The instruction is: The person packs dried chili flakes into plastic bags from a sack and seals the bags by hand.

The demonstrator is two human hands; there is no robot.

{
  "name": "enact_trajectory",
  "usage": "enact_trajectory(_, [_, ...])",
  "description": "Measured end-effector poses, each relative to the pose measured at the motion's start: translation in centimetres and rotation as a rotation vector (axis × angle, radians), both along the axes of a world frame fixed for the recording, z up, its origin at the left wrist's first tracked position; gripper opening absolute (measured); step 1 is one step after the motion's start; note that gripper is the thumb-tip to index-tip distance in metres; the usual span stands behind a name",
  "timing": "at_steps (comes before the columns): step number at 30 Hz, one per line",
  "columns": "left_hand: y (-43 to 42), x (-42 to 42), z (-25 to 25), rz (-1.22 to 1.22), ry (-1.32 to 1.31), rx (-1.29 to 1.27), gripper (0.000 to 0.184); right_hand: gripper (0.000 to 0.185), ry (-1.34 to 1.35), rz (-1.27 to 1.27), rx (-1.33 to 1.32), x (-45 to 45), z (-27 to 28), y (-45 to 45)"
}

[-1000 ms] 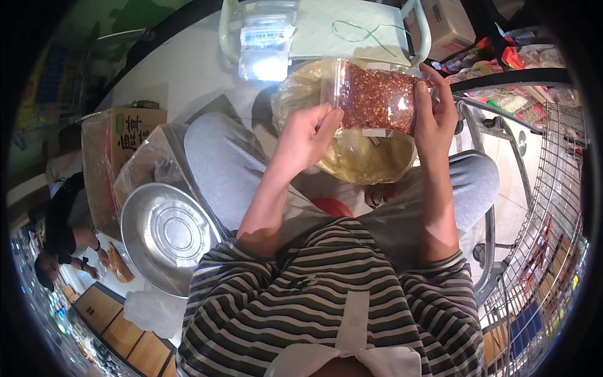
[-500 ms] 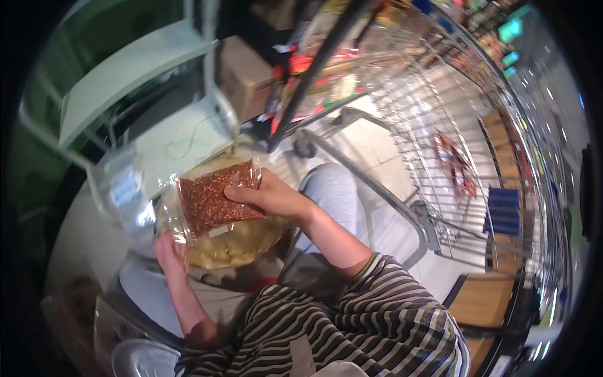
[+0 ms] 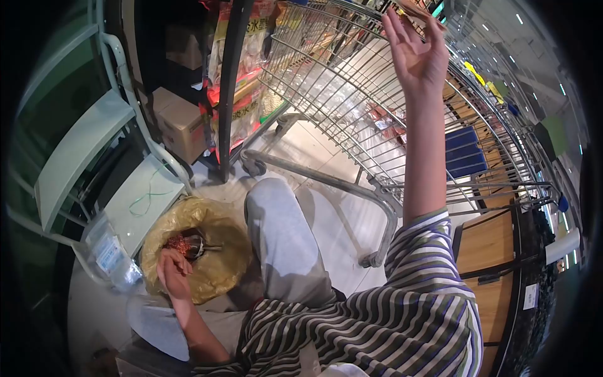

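Note:
Over the near left rim of a container lined with a yellow plastic bag is my left hand, its fingers loosely bent and apart, with nothing visible in them. Just beyond the fingertips lie red flakes and a small metal scoop with a thin handle, inside the liner. My right arm reaches far up over the wire shopping cart. There my right hand is open, palm toward me, fingers spread. A reddish-brown packet, partly cut off by the view, is at its fingertips; contact is unclear.
A pale folding chair stands at left with a green string on it and a clear plastic package beside it. A cardboard box and hanging red packages are behind. Another reddish packet lies in the cart.
The clear packet of red flakes has left the space before me. My right hand has swung up and right over the cart; my left hand lets go and stays by the lined container.

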State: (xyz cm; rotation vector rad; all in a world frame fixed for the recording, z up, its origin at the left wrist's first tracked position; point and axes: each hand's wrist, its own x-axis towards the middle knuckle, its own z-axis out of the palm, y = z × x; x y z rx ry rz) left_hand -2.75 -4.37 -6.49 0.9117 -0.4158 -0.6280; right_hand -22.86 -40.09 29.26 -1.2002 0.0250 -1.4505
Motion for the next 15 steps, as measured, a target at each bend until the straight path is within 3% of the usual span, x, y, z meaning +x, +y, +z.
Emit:
enact_trajectory(1, [0.0,0.0,0.0,-0.001,-0.003,0.002,0.033,0.043,-0.016,-0.015,0.028,0.2,-1.0,-1.3])
enact_trajectory(3, [0.2,0.0,-0.1,0.043,-0.141,0.321,0.028,0.048,0.161,-0.062,0.023,1.5,-3.5,0.9])
enact_trajectory(4, [0.1,-0.2,0.1,0.051,-0.145,0.323,0.028,0.049,0.393,-0.110,-0.169,2.1,-6.6,1.0])
enact_trajectory(6, [-0.2,-0.7,0.3,0.062,-0.093,0.337,0.029,0.026,0.619,0.103,-0.173,4.3,-11.3,4.6])
enact_trajectory(7, [-0.1,-0.7,-0.4,0.067,-0.099,0.344,0.029,0.025,0.730,0.178,-0.194,6.0,-13.8,6.9])
enact_trajectory(9, [0.1,-0.4,-3.2,0.065,-0.210,0.233,0.031,0.029,0.642,0.200,-0.582,9.6,-19.7,10.8])
enact_trajectory(10, [0.4,0.0,-4.5,0.048,-0.259,0.262,0.030,0.027,0.962,0.349,-0.434,9.2,-20.7,13.8])
enact_trajectory(11, [0.1,-0.1,-4.8,0.051,-0.266,0.266,0.030,0.028,0.780,0.343,-0.665,10.7,-24.1,15.6])
enact_trajectory(13, [-0.6,-0.8,-4.7,0.200,0.177,0.218,0.027,0.030,0.805,0.380,-0.755,12.1,-27.4,20.6])
enact_trajectory(14, [-0.4,-0.7,-3.5,0.038,0.507,-0.078,0.035,0.032,0.795,0.374,-0.794,12.7,-29.1,22.9])
enact_trajectory(15, [0.8,1.1,-14.0,0.041,0.168,-0.068,0.044,0.035,0.783,0.372,-0.834,13.3,-30.7,24.8])
